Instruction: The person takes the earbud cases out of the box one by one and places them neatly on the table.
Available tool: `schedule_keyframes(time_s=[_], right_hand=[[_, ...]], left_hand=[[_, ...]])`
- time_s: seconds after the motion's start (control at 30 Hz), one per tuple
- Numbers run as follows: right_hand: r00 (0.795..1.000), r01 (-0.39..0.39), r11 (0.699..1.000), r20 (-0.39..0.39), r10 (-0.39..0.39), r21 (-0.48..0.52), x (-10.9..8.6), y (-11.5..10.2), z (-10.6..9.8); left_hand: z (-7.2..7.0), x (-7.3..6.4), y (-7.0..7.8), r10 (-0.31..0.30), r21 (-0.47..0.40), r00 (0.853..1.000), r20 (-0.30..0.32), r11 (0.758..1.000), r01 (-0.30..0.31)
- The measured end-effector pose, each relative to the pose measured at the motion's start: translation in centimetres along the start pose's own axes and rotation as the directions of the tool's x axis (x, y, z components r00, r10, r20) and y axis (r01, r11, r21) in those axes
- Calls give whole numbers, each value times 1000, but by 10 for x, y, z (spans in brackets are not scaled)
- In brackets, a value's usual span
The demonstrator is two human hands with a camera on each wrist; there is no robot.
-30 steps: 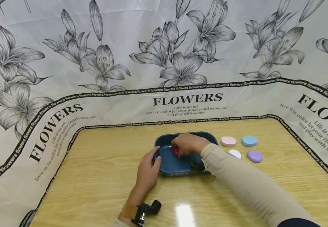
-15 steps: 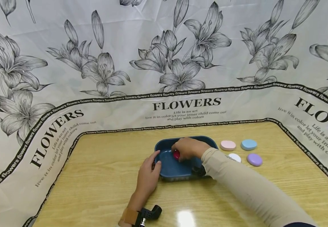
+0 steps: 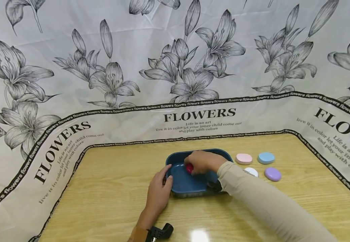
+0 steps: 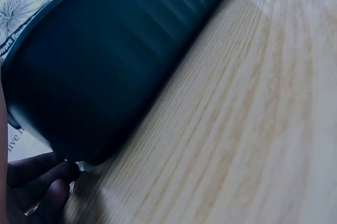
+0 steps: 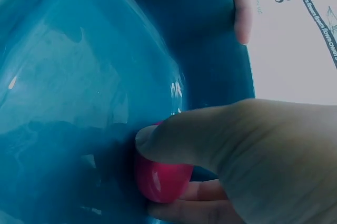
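Observation:
My right hand (image 3: 203, 162) reaches down inside a dark blue rectangular tub (image 3: 178, 183). Its thumb and fingers pinch a glossy red rounded bar (image 5: 163, 182), which looks like soap, close to the tub's inner wall in the right wrist view. At the tub's left end, my left hand (image 3: 159, 188) holds the rim, with a thumb and a finger over the edge and other fingers low against the outside. In the left wrist view, those dark lower fingers (image 4: 45, 184) lie by the tub's bottom corner. The right forearm hides part of the tub's right end.
Right of the tub lie a pink oval bar (image 3: 243, 159), a light blue bar (image 3: 266, 158), a purple round bar (image 3: 272, 174) and a white bar (image 3: 251, 172) with print, partly behind the sleeve. A flower-printed cloth (image 3: 126, 126) borders the wooden table (image 3: 108, 188).
The head view has tilted slightly up, so everything sits lower in the frame. Both hands keep nearly the same places on the tub and the red bar.

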State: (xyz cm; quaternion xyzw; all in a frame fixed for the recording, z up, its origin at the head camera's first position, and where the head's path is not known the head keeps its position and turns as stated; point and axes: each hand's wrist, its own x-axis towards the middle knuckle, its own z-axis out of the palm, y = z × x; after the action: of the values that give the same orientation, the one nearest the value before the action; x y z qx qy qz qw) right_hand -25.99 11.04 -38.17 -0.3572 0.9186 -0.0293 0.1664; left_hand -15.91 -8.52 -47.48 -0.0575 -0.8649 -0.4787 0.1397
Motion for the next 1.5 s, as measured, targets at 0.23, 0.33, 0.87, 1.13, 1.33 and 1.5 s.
schedule_keyframes(time_s=[0.23,0.33,0.87,1.13,1.33,1.5], right_hand=[[1000,-14,999,12,13,38,-9,3,2],[1000,-27,998,7,26,53,-13,5,-1],[994,-5,991,-109,20,133,-28,-7,-7],[984,-4,990,-176,30,143,-48,-1,-8],[970,2,978,-237,48,207,-59,4,-11],[960,-8,978,-272,66,208,-65,7,-10]], left_hand=[[5,-5,3,-10,-11,1000,6,1000,10],[7,-5,4,-15,-16,1000,3,1000,15],[-9,-13,-4,-43,45,999,-19,998,44],[-7,-10,-3,-9,34,1000,-19,999,9],[-6,-8,2,1,22,1000,-12,1000,0],[-3,-5,3,14,18,1000,-6,1000,-14]])
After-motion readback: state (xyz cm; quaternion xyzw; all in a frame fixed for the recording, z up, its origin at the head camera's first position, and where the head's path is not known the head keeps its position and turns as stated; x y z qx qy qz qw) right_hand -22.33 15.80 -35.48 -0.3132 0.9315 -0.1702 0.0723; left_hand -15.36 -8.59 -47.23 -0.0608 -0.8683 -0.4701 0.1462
